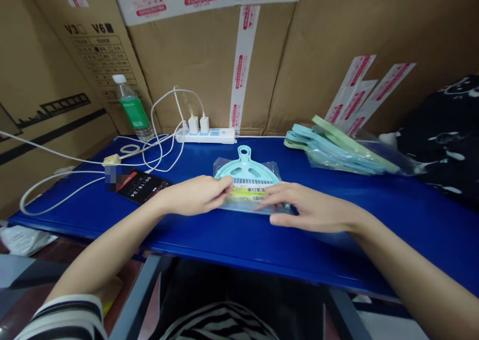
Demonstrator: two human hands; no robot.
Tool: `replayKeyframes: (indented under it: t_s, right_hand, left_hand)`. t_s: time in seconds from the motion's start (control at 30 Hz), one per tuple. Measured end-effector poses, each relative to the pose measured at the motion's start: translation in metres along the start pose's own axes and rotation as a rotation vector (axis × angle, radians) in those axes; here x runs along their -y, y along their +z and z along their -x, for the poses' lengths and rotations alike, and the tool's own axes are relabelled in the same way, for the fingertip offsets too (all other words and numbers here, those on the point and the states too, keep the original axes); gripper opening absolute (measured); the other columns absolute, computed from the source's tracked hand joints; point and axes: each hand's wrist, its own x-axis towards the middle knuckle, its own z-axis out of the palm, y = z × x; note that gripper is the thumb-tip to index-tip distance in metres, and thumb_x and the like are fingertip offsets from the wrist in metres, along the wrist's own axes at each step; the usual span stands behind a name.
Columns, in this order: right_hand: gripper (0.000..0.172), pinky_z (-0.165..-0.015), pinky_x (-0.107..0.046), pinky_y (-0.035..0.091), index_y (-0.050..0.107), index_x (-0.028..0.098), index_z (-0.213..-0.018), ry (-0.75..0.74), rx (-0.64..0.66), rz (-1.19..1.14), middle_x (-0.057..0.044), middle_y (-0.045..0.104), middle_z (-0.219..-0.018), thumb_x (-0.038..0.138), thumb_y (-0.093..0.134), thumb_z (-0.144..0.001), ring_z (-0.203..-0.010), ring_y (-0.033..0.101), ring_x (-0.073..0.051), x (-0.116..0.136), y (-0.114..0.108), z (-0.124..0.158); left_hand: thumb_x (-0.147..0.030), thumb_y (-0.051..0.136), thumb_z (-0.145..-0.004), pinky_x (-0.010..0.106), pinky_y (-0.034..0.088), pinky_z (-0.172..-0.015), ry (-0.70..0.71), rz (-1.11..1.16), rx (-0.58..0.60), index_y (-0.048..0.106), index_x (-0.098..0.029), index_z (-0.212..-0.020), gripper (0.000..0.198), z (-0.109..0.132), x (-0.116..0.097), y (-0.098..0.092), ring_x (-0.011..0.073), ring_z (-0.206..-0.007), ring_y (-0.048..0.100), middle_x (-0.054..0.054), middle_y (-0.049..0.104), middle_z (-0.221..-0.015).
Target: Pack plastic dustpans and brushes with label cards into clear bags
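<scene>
A mint-green mini dustpan and brush set point(245, 169) lies on the blue table, inside a clear plastic bag with a yellow and white label point(245, 192). Its looped handle points away from me, and dark bristles show above the label. My left hand point(200, 194) is closed at the left edge of the bag, its fingers curled and the thumb pressed in. Over the right side of the bag lies my right hand point(305, 205), fingers stretched out and thumb apart. Its fingertips are at the label and lower edge; whether they press down I cannot tell.
Several bagged dustpan sets point(337, 148) are piled at the right rear. A phone point(144, 186) showing a timer, loose white cables point(175, 130), a power strip point(209, 136) and a water bottle point(132, 108) stand to the left. Cardboard walls point(209, 55) close off the back.
</scene>
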Motion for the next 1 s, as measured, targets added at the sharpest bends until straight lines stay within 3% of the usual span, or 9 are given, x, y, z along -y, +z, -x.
replayKeyframes:
  t_s: [0.13,0.3,0.4,0.53,0.77,1.0]
  right_hand:
    - [0.023,-0.067,-0.028,0.043,0.068,0.019,-0.091,0.056,-0.007,0.001,-0.004,0.07,-0.083,0.032,0.05,-0.089,-0.069,0.06,-0.015,-0.002,0.003,-0.003]
    - [0.028,-0.058,-0.027,0.035,0.056,0.019,-0.068,0.099,-0.068,0.101,0.0,0.06,-0.061,0.025,0.041,-0.09,-0.055,0.051,-0.013,-0.005,0.008,-0.007]
    - [0.023,-0.057,-0.026,0.035,0.054,0.02,-0.07,0.119,-0.103,0.035,0.001,0.058,-0.059,0.025,0.043,-0.089,-0.053,0.051,-0.012,-0.005,0.009,-0.008]
    - [0.017,-0.059,-0.025,0.038,0.056,0.02,-0.074,0.131,-0.136,-0.039,0.002,0.059,-0.059,0.021,0.044,-0.086,-0.054,0.054,-0.013,-0.006,0.01,-0.008]
    - [0.018,-0.054,-0.024,0.037,0.06,0.017,-0.096,0.149,-0.219,0.048,0.003,0.057,-0.058,0.019,0.047,-0.085,-0.052,0.053,-0.013,-0.011,0.017,-0.009]
    - [0.019,-0.054,-0.024,0.037,0.06,0.018,-0.098,0.135,-0.298,0.132,0.004,0.052,-0.057,0.018,0.05,-0.082,-0.054,0.052,-0.014,-0.013,0.022,-0.012]
  left_hand:
    - [-0.022,0.035,-0.095,0.025,0.034,-0.055,-0.052,-0.013,-0.023,0.044,-0.018,-0.087,0.013,-0.002,0.002,0.003,0.0133,-0.056,0.048,-0.002,0.053,-0.069]
    - [-0.026,0.054,-0.089,0.025,0.04,-0.068,0.08,-0.035,-0.046,0.055,-0.017,-0.084,0.01,-0.004,0.007,0.003,0.016,-0.076,0.057,0.002,0.061,-0.083]
    - [-0.018,0.045,-0.092,0.023,0.038,-0.065,0.094,-0.059,-0.042,0.056,-0.017,-0.078,0.018,-0.005,0.01,0.005,0.0137,-0.07,0.056,0.0,0.06,-0.077]
    - [-0.018,0.042,-0.094,0.024,0.035,-0.057,0.004,-0.114,-0.04,0.054,-0.018,-0.077,0.021,-0.008,0.009,0.008,0.0121,-0.059,0.052,-0.002,0.057,-0.069]
    - [-0.021,0.039,-0.095,0.029,0.044,-0.066,-0.116,-0.255,-0.048,0.055,-0.015,-0.085,0.019,-0.014,0.004,0.017,0.0177,-0.073,0.061,0.006,0.063,-0.089]
    - [-0.017,0.038,-0.092,0.032,0.048,-0.063,-0.205,-0.305,-0.12,0.053,-0.015,-0.094,0.015,-0.014,-0.002,0.02,0.0193,-0.072,0.061,0.007,0.063,-0.091]
